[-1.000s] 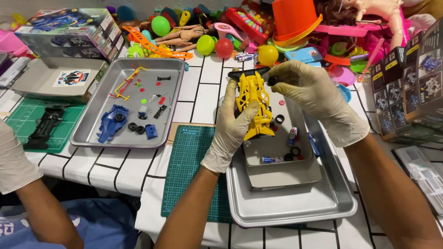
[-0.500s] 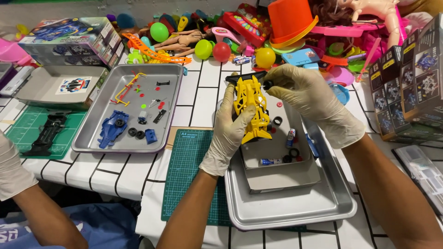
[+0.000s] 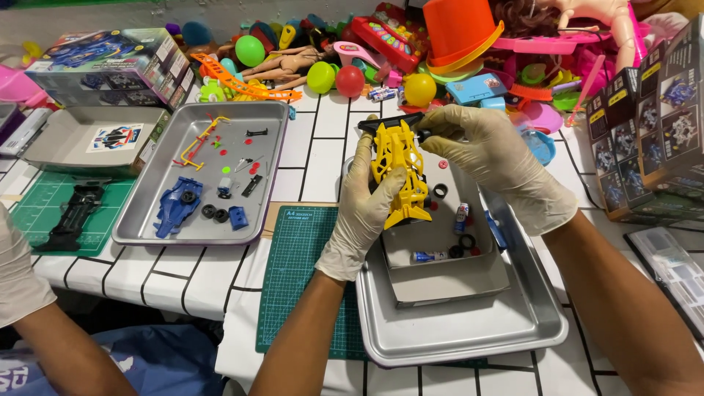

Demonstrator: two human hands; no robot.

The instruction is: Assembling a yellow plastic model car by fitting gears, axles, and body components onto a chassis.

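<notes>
My left hand [image 3: 361, 213], in a pale glove, grips a yellow toy car body [image 3: 400, 170] from the left side and holds it upright above a grey cardboard box lid [image 3: 455, 275]. My right hand [image 3: 493, 158], also gloved, pinches a black part at the top end of the car body. The lid holds small black tyres, batteries and red bits. It rests in a metal tray [image 3: 469, 330] right of a green cutting mat [image 3: 301, 271].
A second metal tray [image 3: 147, 213] at left holds a blue car body, black tyres and small parts. Another person's gloved arm [image 3: 29, 293] is at lower left. Toy boxes [image 3: 645, 125] stand at right, a pile of colourful toys [image 3: 411, 51] at the back.
Both hands have kept the yellow car body over the box lid, shifting it slightly. The view has drifted a little.
</notes>
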